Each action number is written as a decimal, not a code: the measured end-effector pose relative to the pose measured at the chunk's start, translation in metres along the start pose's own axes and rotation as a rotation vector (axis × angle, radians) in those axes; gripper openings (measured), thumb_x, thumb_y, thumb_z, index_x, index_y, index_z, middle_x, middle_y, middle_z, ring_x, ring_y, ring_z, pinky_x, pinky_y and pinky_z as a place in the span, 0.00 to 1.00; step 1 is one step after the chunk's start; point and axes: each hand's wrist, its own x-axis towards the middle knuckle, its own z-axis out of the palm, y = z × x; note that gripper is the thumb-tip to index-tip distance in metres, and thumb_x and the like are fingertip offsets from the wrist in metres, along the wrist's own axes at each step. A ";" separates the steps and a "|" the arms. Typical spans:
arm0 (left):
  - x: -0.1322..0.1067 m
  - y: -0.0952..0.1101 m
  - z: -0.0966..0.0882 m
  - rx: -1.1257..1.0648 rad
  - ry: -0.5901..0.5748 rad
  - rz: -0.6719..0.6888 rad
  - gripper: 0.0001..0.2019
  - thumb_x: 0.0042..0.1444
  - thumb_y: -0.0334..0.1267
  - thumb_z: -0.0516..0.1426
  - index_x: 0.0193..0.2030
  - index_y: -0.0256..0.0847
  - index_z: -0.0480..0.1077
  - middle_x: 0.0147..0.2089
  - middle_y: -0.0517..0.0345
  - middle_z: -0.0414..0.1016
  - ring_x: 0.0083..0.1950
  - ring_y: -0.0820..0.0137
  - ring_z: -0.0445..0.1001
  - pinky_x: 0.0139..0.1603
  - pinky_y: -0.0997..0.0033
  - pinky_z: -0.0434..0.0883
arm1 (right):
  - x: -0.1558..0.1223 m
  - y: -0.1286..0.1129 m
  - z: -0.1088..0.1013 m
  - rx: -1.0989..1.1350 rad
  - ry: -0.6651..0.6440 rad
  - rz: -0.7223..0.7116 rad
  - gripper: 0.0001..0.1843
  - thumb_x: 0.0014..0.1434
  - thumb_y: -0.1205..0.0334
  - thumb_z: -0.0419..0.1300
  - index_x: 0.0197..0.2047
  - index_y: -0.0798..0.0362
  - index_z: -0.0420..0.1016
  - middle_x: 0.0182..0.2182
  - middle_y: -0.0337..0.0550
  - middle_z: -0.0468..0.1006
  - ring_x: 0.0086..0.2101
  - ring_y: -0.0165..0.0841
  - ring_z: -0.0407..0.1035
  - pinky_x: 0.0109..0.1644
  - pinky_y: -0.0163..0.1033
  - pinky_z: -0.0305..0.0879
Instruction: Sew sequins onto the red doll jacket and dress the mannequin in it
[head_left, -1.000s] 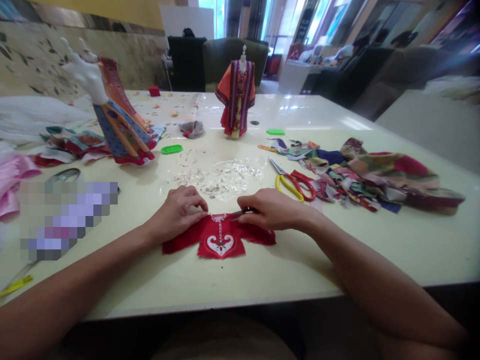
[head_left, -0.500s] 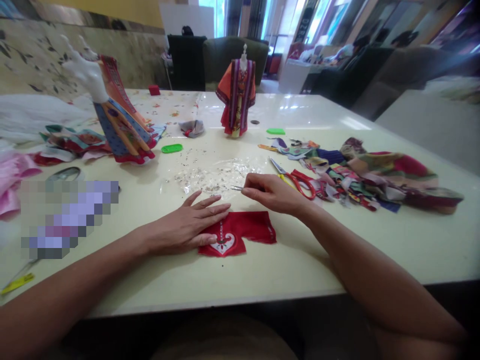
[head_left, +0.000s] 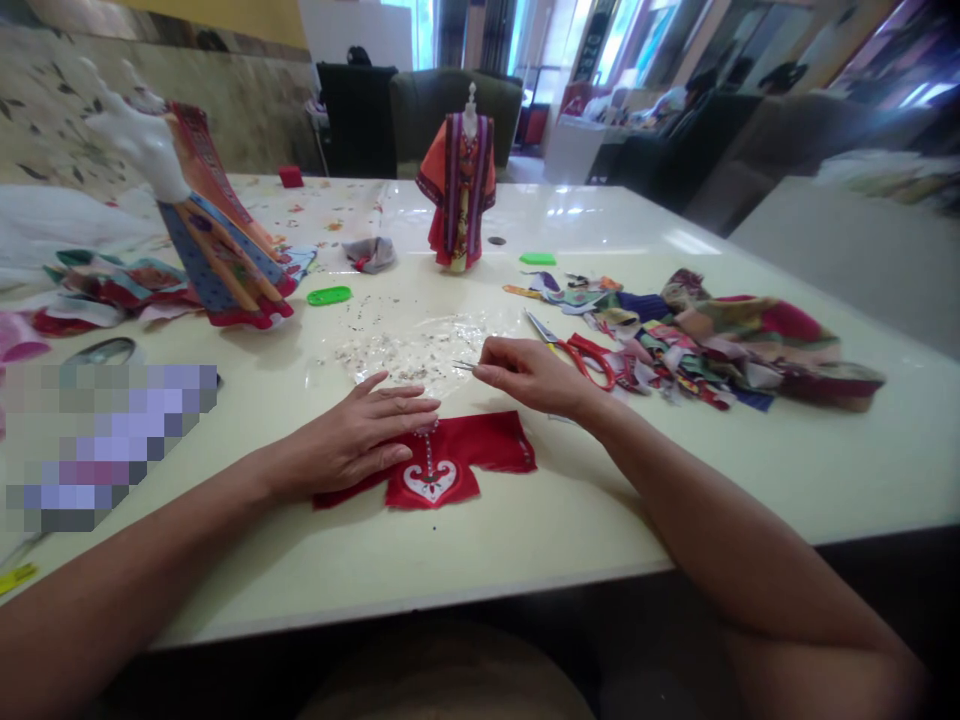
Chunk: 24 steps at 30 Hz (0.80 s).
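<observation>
A small red doll garment (head_left: 465, 465) with a white heart motif lies flat near the table's front edge. My left hand (head_left: 360, 432) rests on its left half, fingers stretched out flat. My right hand (head_left: 525, 375) hovers just beyond the garment with its fingers pinched on thin metal tweezers (head_left: 463, 366). The tweezer tips point left over a patch of small loose beads (head_left: 420, 350) scattered on the table.
Red and yellow scissors (head_left: 581, 355) lie right of my right hand, beside a heap of fabric scraps (head_left: 705, 340). Two dressed mini mannequins stand behind: one at centre (head_left: 459, 190), one at left (head_left: 202, 240). A green clip (head_left: 328, 296) and more cloth lie at left.
My left hand went from pinching the garment's collar to lying flat on it. My right hand lifted the tweezers off the garment and moved them back toward the beads.
</observation>
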 end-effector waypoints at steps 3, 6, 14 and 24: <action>0.002 0.006 -0.003 -0.002 0.037 0.049 0.19 0.68 0.38 0.48 0.63 0.49 0.65 0.64 0.58 0.69 0.68 0.65 0.61 0.72 0.55 0.44 | 0.001 0.000 -0.001 -0.010 0.002 0.009 0.14 0.62 0.53 0.54 0.30 0.53 0.63 0.24 0.34 0.62 0.27 0.27 0.55 0.32 0.36 0.48; 0.003 0.010 -0.006 -0.021 0.016 0.078 0.15 0.66 0.37 0.50 0.55 0.49 0.73 0.57 0.58 0.76 0.62 0.65 0.67 0.72 0.56 0.45 | 0.001 0.002 -0.002 -0.020 0.016 0.014 0.14 0.62 0.53 0.54 0.30 0.53 0.64 0.24 0.34 0.63 0.27 0.27 0.55 0.32 0.36 0.49; 0.004 0.008 -0.002 -0.012 0.083 0.146 0.13 0.64 0.37 0.53 0.52 0.48 0.74 0.55 0.57 0.77 0.60 0.64 0.67 0.71 0.55 0.45 | 0.001 0.006 -0.001 -0.017 0.040 0.013 0.14 0.62 0.53 0.56 0.30 0.53 0.66 0.25 0.35 0.64 0.27 0.28 0.56 0.31 0.36 0.49; 0.005 0.008 -0.002 -0.024 0.053 0.162 0.10 0.64 0.35 0.53 0.47 0.46 0.75 0.51 0.57 0.78 0.59 0.65 0.69 0.71 0.54 0.44 | 0.003 0.008 -0.001 -0.021 0.059 0.012 0.14 0.61 0.54 0.56 0.29 0.53 0.64 0.23 0.34 0.63 0.27 0.28 0.55 0.31 0.37 0.48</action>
